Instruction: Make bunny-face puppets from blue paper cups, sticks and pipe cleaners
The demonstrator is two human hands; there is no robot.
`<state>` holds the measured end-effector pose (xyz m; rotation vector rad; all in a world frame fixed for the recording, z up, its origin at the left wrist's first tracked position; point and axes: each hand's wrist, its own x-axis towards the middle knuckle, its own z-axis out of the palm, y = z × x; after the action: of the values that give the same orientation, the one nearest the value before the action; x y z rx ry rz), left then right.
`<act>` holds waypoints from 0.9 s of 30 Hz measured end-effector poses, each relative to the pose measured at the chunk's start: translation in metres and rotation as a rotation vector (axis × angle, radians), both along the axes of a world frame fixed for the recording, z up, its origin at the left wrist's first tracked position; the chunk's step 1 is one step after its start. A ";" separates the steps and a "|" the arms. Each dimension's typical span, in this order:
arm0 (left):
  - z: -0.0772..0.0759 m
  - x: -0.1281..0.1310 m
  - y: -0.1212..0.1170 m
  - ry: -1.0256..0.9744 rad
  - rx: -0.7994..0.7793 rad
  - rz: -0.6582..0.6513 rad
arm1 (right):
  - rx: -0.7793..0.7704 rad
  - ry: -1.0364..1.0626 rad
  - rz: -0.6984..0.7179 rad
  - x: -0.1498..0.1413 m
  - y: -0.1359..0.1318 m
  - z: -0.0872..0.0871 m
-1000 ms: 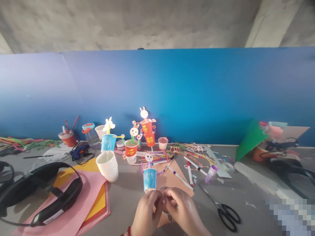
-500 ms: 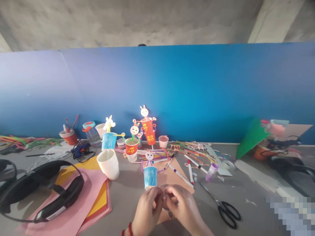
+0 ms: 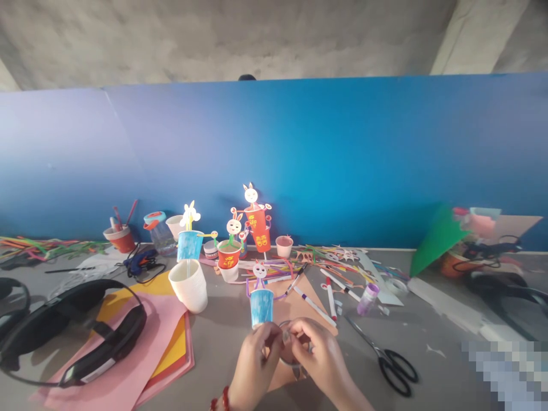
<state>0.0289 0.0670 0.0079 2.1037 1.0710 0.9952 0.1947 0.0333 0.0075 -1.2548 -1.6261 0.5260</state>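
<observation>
My left hand [image 3: 257, 357] and my right hand [image 3: 319, 357] meet at the front middle of the table, fingertips pinched close together. Between them is a tiny pale piece [image 3: 286, 337], too small to name. Just under the fingers shows part of a round, ring-like thing [image 3: 291, 357], mostly covered by the hands, over a peach paper sheet [image 3: 295, 305]. Right behind my left hand stands a blue-coloured paper cup [image 3: 261, 305] with a rabbit face [image 3: 259, 270] and purple arms on top. Black-handled scissors [image 3: 396, 371] lie open to the right of my right hand.
Left of the hands are a stack of white cups [image 3: 188, 288], coloured paper sheets [image 3: 166, 319] and a black headset [image 3: 103, 325]. Markers [image 3: 314, 306] and a purple glue stick [image 3: 368, 299] lie at right. Red rabbit cups [image 3: 257, 225] stand before a blue partition [image 3: 321, 160].
The fingertips have shifted slightly, and the pale piece between them shows more clearly. More of the round thing below the hands is visible. Nothing else has visibly moved.
</observation>
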 end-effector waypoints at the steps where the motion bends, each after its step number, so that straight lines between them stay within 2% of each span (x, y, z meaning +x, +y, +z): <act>1: 0.000 0.000 0.000 -0.011 -0.015 0.003 | 0.009 -0.010 -0.010 0.000 0.000 0.000; 7: 0.002 -0.001 0.003 -0.089 -0.078 0.021 | 0.076 -0.076 -0.111 0.007 0.003 -0.001; 11: 0.001 -0.003 0.003 -0.157 -0.143 0.010 | 0.088 -0.165 -0.279 0.020 0.010 -0.009; 13: 0.002 -0.003 0.003 -0.217 -0.199 -0.013 | 0.095 -0.201 -0.310 0.024 0.012 -0.012; 15: 0.004 -0.002 0.001 -0.279 -0.254 -0.036 | 0.105 -0.165 -0.238 0.024 0.012 -0.010; 17: 0.007 -0.001 0.000 -0.349 -0.333 -0.062 | 0.111 -0.075 -0.107 0.021 0.010 -0.005; 20: 0.009 0.000 0.000 -0.469 -0.525 -0.137 | 0.095 0.051 0.051 0.013 0.005 0.003; 23: 0.006 0.001 0.003 -0.529 -0.663 -0.200 | 0.067 0.122 0.120 0.010 0.002 0.006; 27: 0.002 0.000 0.005 -0.529 -0.726 -0.207 | 0.045 0.136 0.158 0.011 -0.001 0.006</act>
<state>0.0285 0.0720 0.0095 1.2381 0.7612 0.8230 0.2056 0.0328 0.0138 -1.0401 -1.6203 0.6543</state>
